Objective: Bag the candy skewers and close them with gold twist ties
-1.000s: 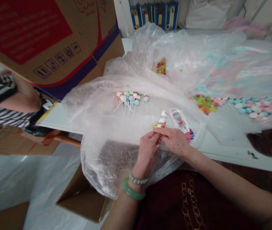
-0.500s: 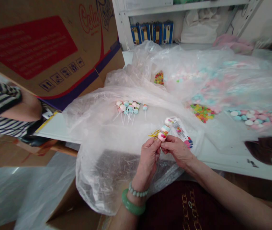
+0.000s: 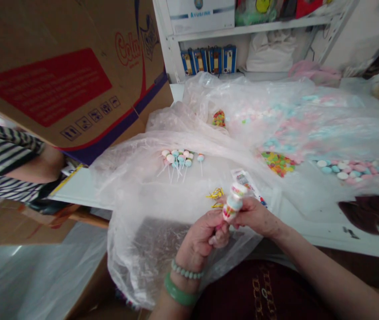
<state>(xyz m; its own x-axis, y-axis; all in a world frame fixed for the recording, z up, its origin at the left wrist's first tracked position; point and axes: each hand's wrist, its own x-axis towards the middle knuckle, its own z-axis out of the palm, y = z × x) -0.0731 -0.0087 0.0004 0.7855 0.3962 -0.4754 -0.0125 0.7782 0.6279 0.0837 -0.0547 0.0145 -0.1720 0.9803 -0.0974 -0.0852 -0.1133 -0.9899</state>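
Between my hands is a stack of pastel marshmallows and gummies in a printed clear wrapper, a candy skewer (image 3: 234, 202), held nearly upright. My left hand (image 3: 206, 233) is closed around its lower end. The fingers of my right hand (image 3: 254, 218) pinch the same end from the other side. What the fingertips do at the wrapper's neck is hidden. Just beyond my left hand lie gold twist ties (image 3: 215, 194). Printed wrappers (image 3: 243, 177) lie behind the skewer, partly covered by it and my right hand.
Several marshmallow lollipops (image 3: 178, 159) lie on the plastic sheet (image 3: 132, 191). To the right are gummies (image 3: 278, 163), loose marshmallows (image 3: 348, 170) and a dark brown cloth (image 3: 369, 215). A large cardboard box (image 3: 76, 71) stands at left, beside a person's striped sleeve (image 3: 6, 151). Shelves (image 3: 206, 33) stand behind.
Both hands have come down and nearer to me with the skewer. My left fingers have curled further around its lower end. The twist ties now show more fully, and the view has tilted up slightly.
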